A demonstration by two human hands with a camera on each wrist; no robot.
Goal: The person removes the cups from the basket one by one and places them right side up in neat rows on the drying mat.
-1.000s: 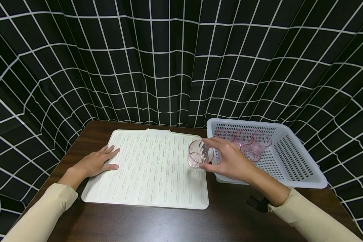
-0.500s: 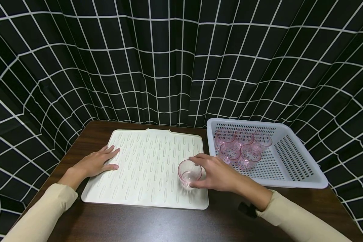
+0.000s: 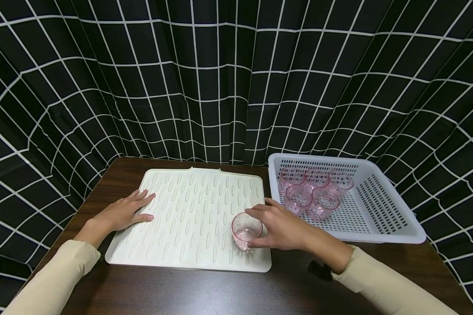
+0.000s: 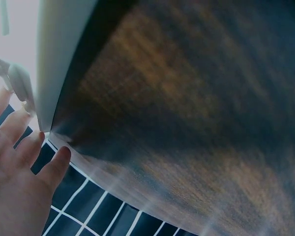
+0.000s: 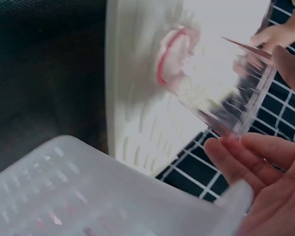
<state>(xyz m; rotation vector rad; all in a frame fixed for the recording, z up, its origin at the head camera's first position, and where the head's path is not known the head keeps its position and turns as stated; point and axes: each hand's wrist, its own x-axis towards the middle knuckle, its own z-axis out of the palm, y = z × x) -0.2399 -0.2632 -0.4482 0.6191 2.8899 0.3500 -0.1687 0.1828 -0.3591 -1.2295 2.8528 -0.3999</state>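
The right hand held a pink-rimmed glass upright between its curved, parted thumb and fingers, over a white tray. The left hand lay empty, fingers spread, on the tray's left edge. Beyond the right fingers, five more glasses stood in a basket.

I see a black curtain with a white grid on my head view, hanging in loose folds behind the dark brown table and along both its sides. The lines bend with the cloth. A soft sheen lies on the table's near part, and my left wrist view shows streaky wood grain.
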